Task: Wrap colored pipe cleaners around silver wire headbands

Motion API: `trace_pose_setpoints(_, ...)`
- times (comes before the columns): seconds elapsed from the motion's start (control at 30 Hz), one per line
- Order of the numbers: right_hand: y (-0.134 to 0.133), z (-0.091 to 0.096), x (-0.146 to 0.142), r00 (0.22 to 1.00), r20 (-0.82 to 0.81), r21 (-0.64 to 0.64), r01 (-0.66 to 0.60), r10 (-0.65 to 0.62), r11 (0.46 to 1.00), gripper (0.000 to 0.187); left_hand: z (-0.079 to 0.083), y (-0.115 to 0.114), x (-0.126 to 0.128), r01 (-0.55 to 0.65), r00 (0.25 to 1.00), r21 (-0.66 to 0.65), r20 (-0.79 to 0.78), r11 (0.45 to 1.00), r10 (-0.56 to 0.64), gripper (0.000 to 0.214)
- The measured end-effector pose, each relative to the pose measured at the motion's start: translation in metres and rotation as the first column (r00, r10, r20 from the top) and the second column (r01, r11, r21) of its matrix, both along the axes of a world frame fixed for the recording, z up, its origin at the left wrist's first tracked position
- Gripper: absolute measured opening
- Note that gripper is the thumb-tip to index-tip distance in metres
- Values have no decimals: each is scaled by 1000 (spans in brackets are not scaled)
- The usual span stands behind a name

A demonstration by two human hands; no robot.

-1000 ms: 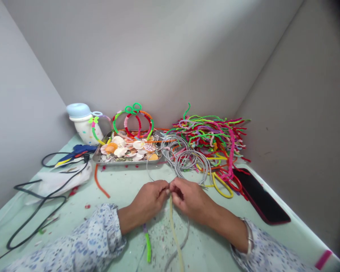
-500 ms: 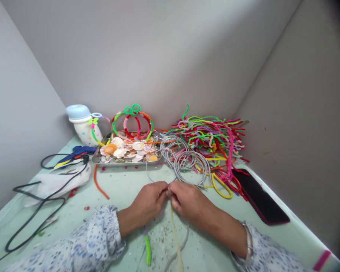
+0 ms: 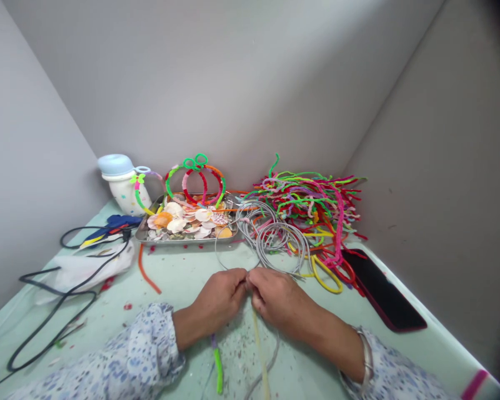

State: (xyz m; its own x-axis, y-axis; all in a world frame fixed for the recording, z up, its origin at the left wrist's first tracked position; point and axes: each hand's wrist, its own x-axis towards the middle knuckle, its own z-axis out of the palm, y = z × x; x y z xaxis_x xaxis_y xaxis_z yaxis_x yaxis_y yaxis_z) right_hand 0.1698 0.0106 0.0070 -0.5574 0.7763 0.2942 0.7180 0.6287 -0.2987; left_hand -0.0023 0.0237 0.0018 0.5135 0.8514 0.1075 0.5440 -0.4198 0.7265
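Note:
My left hand and my right hand meet fingertip to fingertip low over the table, both pinched closed. A thin grey wire loop rises behind the fingers and runs down to them. Below my left hand hangs an end covered in purple and bright green pipe cleaner. From between the hands, by my right fingers, a pale yellow strip trails toward me, its kind blurred. Beside it curves a grey strand. The fingers hide the pinched spot itself.
Behind the hands lie grey wire coils and a heap of colourful pipe cleaners. A metal tray holds seashells and pipe-cleaner hoops. A white bottle, a black cable and a phone flank them.
Both hands stay almost where they were, still pinched together. The pale yellow strip and grey strand have shifted slightly right, and the green end hangs slightly lower.

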Motion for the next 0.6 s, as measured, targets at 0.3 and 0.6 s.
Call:
trace_pose_setpoints(0.3,3,3,4,969,-241,-148,23,-59,989,17,2,1,-1,20,1000,11,16,1000,-20,15)
trace_pose_setpoints(0.6,26,4,19,815,-534,-516,-103,-225,851,9,4,3,-2,-64,966,-208,234,976,113,19)
